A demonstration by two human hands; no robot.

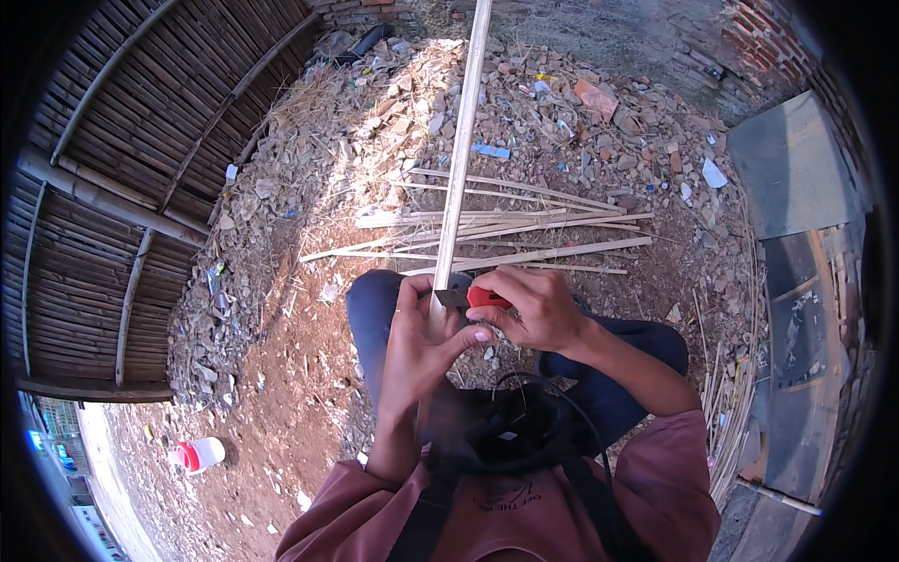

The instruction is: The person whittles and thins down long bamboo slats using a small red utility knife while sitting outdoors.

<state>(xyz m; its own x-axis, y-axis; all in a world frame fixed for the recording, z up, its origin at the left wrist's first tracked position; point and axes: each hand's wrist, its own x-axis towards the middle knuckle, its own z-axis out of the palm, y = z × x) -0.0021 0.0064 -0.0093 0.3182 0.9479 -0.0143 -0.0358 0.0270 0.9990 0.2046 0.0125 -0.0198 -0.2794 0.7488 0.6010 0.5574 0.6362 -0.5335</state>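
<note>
Shaving a long pale bamboo strip (461, 159): my left hand (417, 351) clamps it, my right hand (534, 309) grips a red-handled knife (473, 298) against it. Finished pale bamboo slivers (506, 239) lie just beyond the strip; I judge work midway.

A white plastic jar with a red lid (198, 454) is lying on the bare earth at lower left. Small scraps of wrapper, one light blue (491, 151) and one white (714, 174), are lying among the rubble farther off.
</note>
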